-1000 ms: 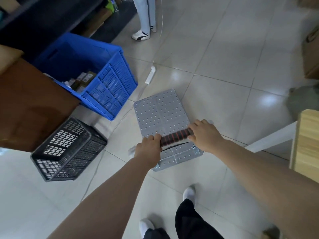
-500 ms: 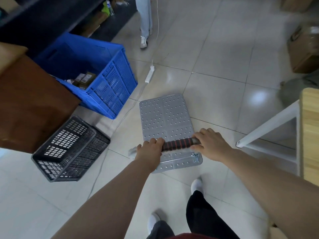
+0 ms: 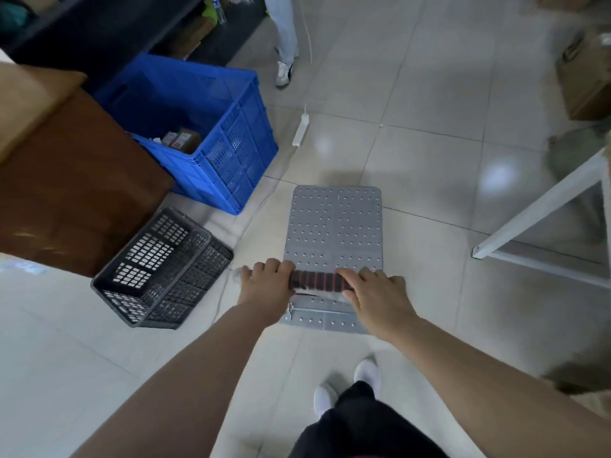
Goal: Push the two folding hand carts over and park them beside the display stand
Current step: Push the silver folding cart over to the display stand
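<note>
Both hands are wrapped around the ribbed red-and-black handle (image 3: pixel 319 281) of a folding hand cart (image 3: pixel 334 233): the left hand (image 3: pixel 266 285) curls over its left end, the right hand (image 3: pixel 377 297) over its right end, fingers closed on the bar. The cart's grey perforated deck stands on the tiled floor (image 3: pixel 429 166) straight ahead of the person's feet, nose pointing up the aisle. Only this one cart is in view; the second cart does not show, and I cannot tell for sure which piece of furniture is the display stand.

The likeliest trouble lies on the left. A white power strip (image 3: pixel 300 130) sits on the floor ahead, and its thin cable (image 3: pixel 251 216) trails back past the deck's front left corner; a wheel catching that cord could stop the cart short or drag the strip along. The black mesh basket (image 3: pixel 162 269) is near the left hand and the blue crate (image 3: pixel 198 127) stands just beyond it, so drifting left risks a knock. On the right, the foot of a white frame leg (image 3: pixel 477 252) juts toward the lane, and a swing that way could clip it. Another person's leg (image 3: pixel 286 41) stands further ahead, close to the line of travel, so a firm shove could roll the deck toward it. Keeping the push straight and slow looks safest
</note>
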A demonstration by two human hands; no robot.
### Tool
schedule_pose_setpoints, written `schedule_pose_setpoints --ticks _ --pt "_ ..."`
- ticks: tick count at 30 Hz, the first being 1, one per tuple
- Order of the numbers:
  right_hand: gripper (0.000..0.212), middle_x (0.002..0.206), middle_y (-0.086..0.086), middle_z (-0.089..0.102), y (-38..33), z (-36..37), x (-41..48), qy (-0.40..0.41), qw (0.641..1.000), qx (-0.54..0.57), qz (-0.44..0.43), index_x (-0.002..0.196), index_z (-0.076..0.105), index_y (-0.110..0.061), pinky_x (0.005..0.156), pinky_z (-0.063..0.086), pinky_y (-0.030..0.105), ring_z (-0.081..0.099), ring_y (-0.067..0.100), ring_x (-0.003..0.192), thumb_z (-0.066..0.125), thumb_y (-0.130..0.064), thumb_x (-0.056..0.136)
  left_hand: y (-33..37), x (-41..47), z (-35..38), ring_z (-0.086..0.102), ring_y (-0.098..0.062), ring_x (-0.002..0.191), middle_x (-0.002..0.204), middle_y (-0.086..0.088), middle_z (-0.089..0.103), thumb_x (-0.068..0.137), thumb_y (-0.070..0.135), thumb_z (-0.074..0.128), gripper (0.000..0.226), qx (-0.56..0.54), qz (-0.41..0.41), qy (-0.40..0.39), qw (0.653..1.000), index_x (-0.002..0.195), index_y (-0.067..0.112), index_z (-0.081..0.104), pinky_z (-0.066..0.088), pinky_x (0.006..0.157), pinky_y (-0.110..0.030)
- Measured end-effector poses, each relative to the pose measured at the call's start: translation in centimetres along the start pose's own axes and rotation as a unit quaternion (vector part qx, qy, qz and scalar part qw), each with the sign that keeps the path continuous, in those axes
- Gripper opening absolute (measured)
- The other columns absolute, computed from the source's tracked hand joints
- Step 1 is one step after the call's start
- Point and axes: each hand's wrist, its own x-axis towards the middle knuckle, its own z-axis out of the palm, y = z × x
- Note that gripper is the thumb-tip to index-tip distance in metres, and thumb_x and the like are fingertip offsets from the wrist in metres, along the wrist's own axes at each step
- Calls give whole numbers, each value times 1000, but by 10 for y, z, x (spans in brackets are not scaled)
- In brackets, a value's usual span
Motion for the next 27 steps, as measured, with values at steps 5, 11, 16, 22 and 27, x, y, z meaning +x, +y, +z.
schedule_pose_setpoints --ticks 5,11,16,22,27 --pt "36 122 3 51 -29 0 16 -48 996 74 2 134 32 -33 85 42 48 50 27 108 36 -38 99 -33 -15 0 31 -23 131 140 3 40 92 38 52 48 -88 -15 1 996 137 33 38 23 111 -43" --pt "36 116 2 58 -43 -6 28 -93 990 103 26 134 30 -35 89 45 49 56 27 102 35 -37 99 -48 -6 -9 29 -27 133 143 -2 38 92 34 53 52 -88 -9 -33 996 140 31 35 26 111 -46" --pt "34 111 1 59 -60 3 29 -82 988 117 51 133 31 -35 85 48 48 57 24 97 36 -36 99 -69 2 -9 35 -30 126 135 0 43 91 43 49 44 -46 13 -63 997 133 43 36 21 108 -49" --pt "38 117 1 54 -85 24 15 15 993 78 87 137 36 -30 85 46 43 51 23 103 39 -32 99 -90 9 -6 39 -30 120 129 -3 42 92 44 47 39 -38 86 -90 992 129 40 35 19 109 -58" --pt "42 116 0 55 -108 31 12 59 984 32 164 139 37 -32 97 39 41 51 24 106 43 -27 97 -100 10 6 40 -31 117 126 -5 42 95 37 45 35 -36 148 -38 988 129 34 34 16 110 -59"
